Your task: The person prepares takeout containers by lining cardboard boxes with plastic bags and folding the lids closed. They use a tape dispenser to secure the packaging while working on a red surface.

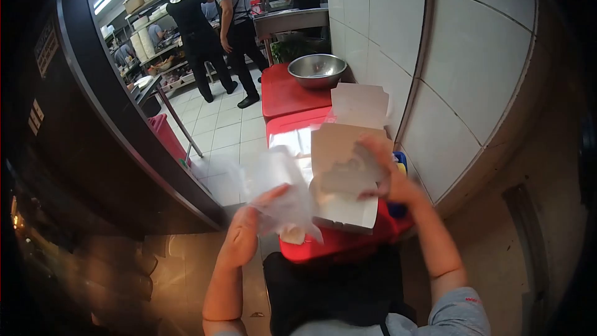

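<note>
My left hand (244,230) is raised left of the red surface, its fingers closed on a thin translucent sheet (278,190) that hangs blurred in front of it. My right hand (387,171) is over the right part of an open cardboard box (345,208), its fingers smeared by motion; whether it grips anything is unclear. The box lies with its brown lid (329,140) raised behind a pale inside. Behind it stands another open box (360,102). A small pale round thing (292,234) lies below the sheet.
Red lidded tubs (283,99) form the surface, with a steel bowl (317,70) at the far end. A blue container (399,208) is at the right, beside the tiled wall (388,50). Several people stand in the kitchen beyond; a pink bin (166,137) is left.
</note>
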Tool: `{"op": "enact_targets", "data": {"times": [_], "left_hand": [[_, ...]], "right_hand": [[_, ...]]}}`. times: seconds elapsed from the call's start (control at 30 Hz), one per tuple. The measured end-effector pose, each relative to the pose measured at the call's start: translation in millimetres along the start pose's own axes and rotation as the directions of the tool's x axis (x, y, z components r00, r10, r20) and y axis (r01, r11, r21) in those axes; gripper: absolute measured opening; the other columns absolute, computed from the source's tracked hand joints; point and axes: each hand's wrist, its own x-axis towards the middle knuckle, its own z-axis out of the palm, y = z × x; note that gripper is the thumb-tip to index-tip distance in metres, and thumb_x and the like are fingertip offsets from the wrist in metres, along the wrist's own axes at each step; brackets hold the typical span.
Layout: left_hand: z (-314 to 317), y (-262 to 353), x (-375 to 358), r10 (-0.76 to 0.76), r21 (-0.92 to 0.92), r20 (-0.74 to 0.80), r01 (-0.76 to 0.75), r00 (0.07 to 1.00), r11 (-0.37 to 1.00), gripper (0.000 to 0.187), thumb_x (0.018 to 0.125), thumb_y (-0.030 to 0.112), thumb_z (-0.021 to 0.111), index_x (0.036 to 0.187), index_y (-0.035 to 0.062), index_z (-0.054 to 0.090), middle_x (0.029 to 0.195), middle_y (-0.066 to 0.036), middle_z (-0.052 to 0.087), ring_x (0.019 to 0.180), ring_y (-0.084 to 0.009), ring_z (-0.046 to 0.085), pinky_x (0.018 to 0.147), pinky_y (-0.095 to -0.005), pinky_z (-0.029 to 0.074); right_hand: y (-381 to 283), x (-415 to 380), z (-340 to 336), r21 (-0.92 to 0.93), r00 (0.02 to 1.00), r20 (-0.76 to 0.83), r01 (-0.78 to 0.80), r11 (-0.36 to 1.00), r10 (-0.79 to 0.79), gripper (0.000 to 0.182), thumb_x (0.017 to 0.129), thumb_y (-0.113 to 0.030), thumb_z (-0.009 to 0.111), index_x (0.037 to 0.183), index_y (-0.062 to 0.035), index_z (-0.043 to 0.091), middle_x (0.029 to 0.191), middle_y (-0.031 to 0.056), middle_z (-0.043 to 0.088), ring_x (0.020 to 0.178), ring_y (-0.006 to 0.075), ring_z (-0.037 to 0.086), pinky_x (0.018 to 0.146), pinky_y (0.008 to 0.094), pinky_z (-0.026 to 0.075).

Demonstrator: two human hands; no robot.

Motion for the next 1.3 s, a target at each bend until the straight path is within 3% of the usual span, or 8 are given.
{"op": "enact_targets", "data": {"times": [0.2,0.33,0.57,0.8,1.0,1.1,1.2,1.3], "left_hand": [[20,49,-24,-0.075,-0.469,0.16,0.143,0.984,0.872,0.08,0.093,0.06,0.022,0.134,-0.0079,0.034,0.127,-0.028,0.048,0.114,-0.0416,0.051,0.098,-0.0466,0.04],[1,39,-24,-0.126,-0.393,-0.25,0.018,0.96,0.919,0.072,0.095,0.056,0.027,0.121,-0.0085,0.047,0.109,-0.024,0.06,0.092,-0.0312,0.063,0.079,-0.0386,0.05],[-44,-8,6,0.165,0.148,-0.512,-0.103,0.843,0.984,0.04,0.096,0.036,0.047,0.09,0.0006,0.064,0.075,-0.001,0.062,0.062,-0.006,0.054,0.055,-0.0173,0.041],[-47,-26,36,0.019,-0.663,-0.266,-0.197,0.964,0.722,0.052,0.094,0.042,0.047,0.133,0.0078,0.039,0.121,-0.012,0.052,0.108,-0.0195,0.053,0.095,-0.0384,0.044],[47,-117,-3,-0.283,-0.49,-0.783,-0.269,0.554,0.829,0.083,0.081,0.043,0.065,0.138,0.0025,0.019,0.139,-0.016,0.032,0.119,-0.0311,0.042,0.1,-0.0351,0.034],[87,-133,15,0.116,0.122,-0.745,-0.037,0.656,0.992,0.088,0.077,0.038,0.072,0.137,-0.0019,0.021,0.134,-0.018,0.039,0.12,-0.026,0.042,0.1,-0.0316,0.033],[51,-132,55,-0.456,-0.325,-0.562,0.324,0.69,0.889,0.056,0.076,0.019,0.076,0.121,0.0013,0.048,0.111,-0.01,0.059,0.094,-0.0111,0.054,0.072,-0.0237,0.044],[21,-132,69,-0.147,-0.215,-0.325,0.078,0.934,0.973,0.022,0.077,0.012,0.075,0.092,0.0016,0.063,0.091,-0.005,0.064,0.08,-0.007,0.054,0.07,-0.0241,0.044]], "right_hand": [[-35,-18,45,0.061,0.988,-0.11,0.117,0.991,-0.11,0.06,0.07,-0.034,0.075,0.12,-0.0099,0.053,0.128,0.0124,0.047,0.123,0.0327,0.04,0.105,0.0484,0.02],[-46,-23,33,0.442,0.999,-0.015,0.045,0.896,-0.043,0.015,0.082,-0.018,0.065,0.089,-0.0051,0.067,0.099,0.0064,0.063,0.095,0.0193,0.058,0.081,0.0323,0.042],[-112,-47,-9,0.972,0.771,0.185,-0.235,0.002,0.609,0.022,0.093,-0.024,0.052,0.099,-0.0048,0.062,0.087,0.0026,0.062,0.071,0.0116,0.058,0.064,0.0232,0.047],[-39,-42,22,0.102,0.76,-0.548,-0.353,0.93,0.348,0.018,0.092,-0.026,0.054,0.094,-0.0074,0.057,0.074,-0.0001,0.055,0.054,0.0101,0.05,0.045,0.0242,0.041],[-20,-38,-8,0.823,0.659,-0.019,-0.417,0.386,0.752,0.042,0.091,-0.034,0.056,0.058,-0.0108,0.045,0.049,-0.002,0.041,0.035,0.0087,0.036,0.035,0.0232,0.033],[-57,-24,-19,0.854,0.67,0.066,-0.421,0.305,0.74,0.04,0.091,-0.034,0.056,0.06,-0.0101,0.047,0.049,-0.0022,0.042,0.035,0.008,0.036,0.036,0.0221,0.035],[-67,-20,-29,0.813,0.781,0.122,-0.432,0.389,0.612,0.034,0.091,-0.031,0.057,0.068,-0.0072,0.052,0.053,-0.0008,0.047,0.043,0.0077,0.045,0.045,0.0213,0.041],[-66,-18,-41,0.671,0.818,-0.149,-0.329,0.664,0.556,0.023,0.09,-0.024,0.059,0.076,-0.005,0.056,0.068,0.0038,0.056,0.054,0.0118,0.055,0.052,0.0256,0.051]]}}
